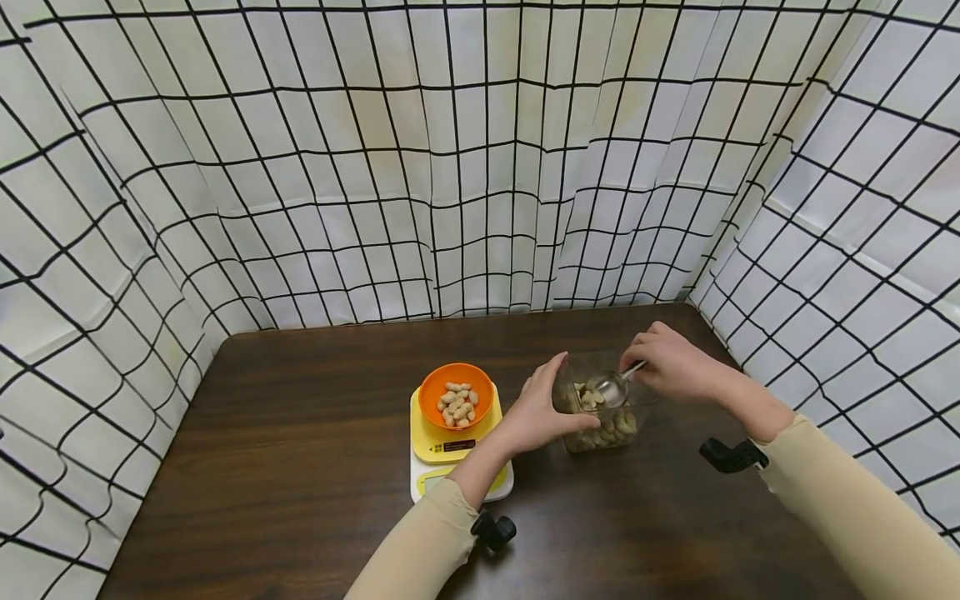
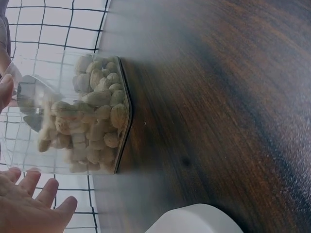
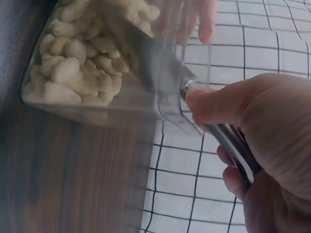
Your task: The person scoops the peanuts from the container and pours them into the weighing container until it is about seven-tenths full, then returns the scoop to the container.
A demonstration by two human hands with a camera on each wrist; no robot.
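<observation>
A clear plastic container (image 1: 600, 442) of unshelled peanuts (image 2: 97, 116) stands upright at the right of the table. My left hand (image 1: 542, 408) holds it from the left, thumb across the near wall and fingers spread along the side, as the left wrist view also shows. My right hand (image 1: 671, 360) grips the handle of a metal scoop (image 1: 611, 388). The scoop's bowl (image 3: 141, 53) is inside the container, tilted down among the peanuts; its tip is hidden there. Left of my left hand, an orange bowl (image 1: 428, 397) with several peanuts sits on a yellow and white kitchen scale (image 1: 423, 446).
The dark wooden table (image 1: 300, 467) is bordered at the back and sides by a white curtain (image 1: 465, 183) with black grid lines. My left forearm (image 1: 420, 533) partly covers the scale's front and display.
</observation>
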